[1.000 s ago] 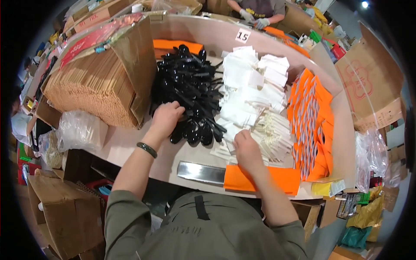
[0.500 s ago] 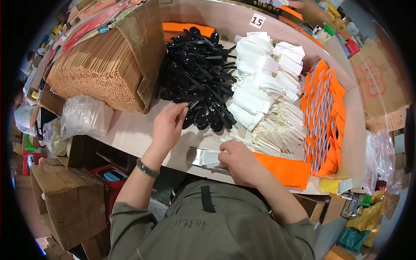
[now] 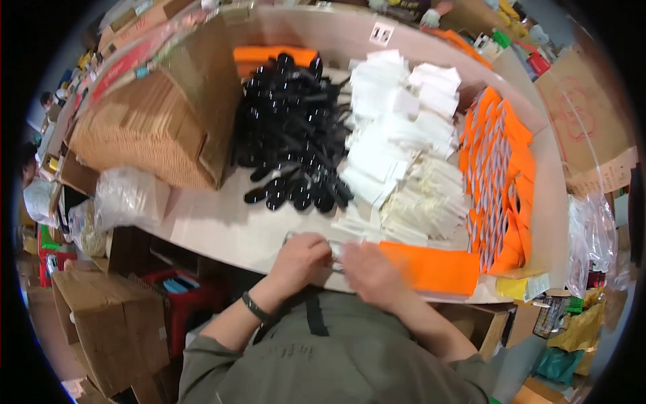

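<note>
While a second ago spread apart, one at the black plastic spoons [image 3: 293, 145] and one at the pale slim packets [image 3: 420, 205], left hand [image 3: 299, 259] and right hand [image 3: 370, 273] now brought together at the near table edge [image 3: 202, 232], closed from both sides on a clear, silvery flat sleeve [image 3: 334, 250]. Sleeve pinched between the two hands, mostly hidden by fingers; contents not discernible. Right hand blurred, so in motion. Just right of the grip, touching it, an orange flat pack [image 3: 434, 268]; directly beyond the grip, the pale packets and the folded white napkins [image 3: 397, 121]; beyond and left of it, the spoon heap; farther left, a cardboard box of brown paper bags [image 3: 145, 135]. Judged from the shift: picking from the piles finished for this round, work on the sleeve itself under way.
</note>
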A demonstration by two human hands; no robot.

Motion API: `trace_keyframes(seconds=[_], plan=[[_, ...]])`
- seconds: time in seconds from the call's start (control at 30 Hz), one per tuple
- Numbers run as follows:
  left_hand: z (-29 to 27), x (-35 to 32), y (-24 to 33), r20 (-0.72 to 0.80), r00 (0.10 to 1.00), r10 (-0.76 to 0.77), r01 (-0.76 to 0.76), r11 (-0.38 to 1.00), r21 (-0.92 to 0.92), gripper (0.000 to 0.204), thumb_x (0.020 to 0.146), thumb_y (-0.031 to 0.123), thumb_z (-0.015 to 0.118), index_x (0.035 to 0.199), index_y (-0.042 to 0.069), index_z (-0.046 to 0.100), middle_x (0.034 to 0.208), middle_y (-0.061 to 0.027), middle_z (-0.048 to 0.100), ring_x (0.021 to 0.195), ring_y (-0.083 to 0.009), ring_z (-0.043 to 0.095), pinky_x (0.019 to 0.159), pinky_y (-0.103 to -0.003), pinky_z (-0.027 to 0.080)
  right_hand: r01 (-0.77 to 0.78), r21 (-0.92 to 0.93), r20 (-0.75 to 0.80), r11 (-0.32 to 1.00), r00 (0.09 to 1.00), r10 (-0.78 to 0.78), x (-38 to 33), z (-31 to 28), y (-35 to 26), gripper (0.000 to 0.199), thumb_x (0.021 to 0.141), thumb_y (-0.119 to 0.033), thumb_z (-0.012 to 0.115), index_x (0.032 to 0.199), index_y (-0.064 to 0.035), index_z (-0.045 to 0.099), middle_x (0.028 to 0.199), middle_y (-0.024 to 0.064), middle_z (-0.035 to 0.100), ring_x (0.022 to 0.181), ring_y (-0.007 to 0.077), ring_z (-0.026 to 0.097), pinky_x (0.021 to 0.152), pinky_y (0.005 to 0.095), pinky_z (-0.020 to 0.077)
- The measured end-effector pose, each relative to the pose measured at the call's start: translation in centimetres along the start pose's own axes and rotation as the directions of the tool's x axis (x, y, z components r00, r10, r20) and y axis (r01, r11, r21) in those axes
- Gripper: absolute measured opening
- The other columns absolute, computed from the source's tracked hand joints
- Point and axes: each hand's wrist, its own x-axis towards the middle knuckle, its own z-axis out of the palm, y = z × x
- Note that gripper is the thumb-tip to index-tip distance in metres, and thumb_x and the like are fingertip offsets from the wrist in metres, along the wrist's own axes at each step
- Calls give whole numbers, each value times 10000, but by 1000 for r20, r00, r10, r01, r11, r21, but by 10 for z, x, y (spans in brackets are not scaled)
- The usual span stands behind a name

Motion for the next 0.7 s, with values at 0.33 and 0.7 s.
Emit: trace_keyframes(seconds=[0.33,0.7], plan=[[-277,72,-51,-631,760,154,438,596,673,166,844,116,636,980,34,683,960,-155,683,906,-384,644,766,-444,523,65,-89,160,994,986,-50,-11,24,-7,494,817,-175,664,1290,-50,591,1387,153,547,1322,306,506,1090,532,386],[-303,90,-78,-537,818,-207,566,450,690,145,895,82,498,996,10,572,993,-229,669,960,-430,629,795,-516,502,-55,108,113,993,993,43,-35,23,9,465,790,-180,736,1238,-122,627,1421,243,484,1327,445,459,1059,574,396]])
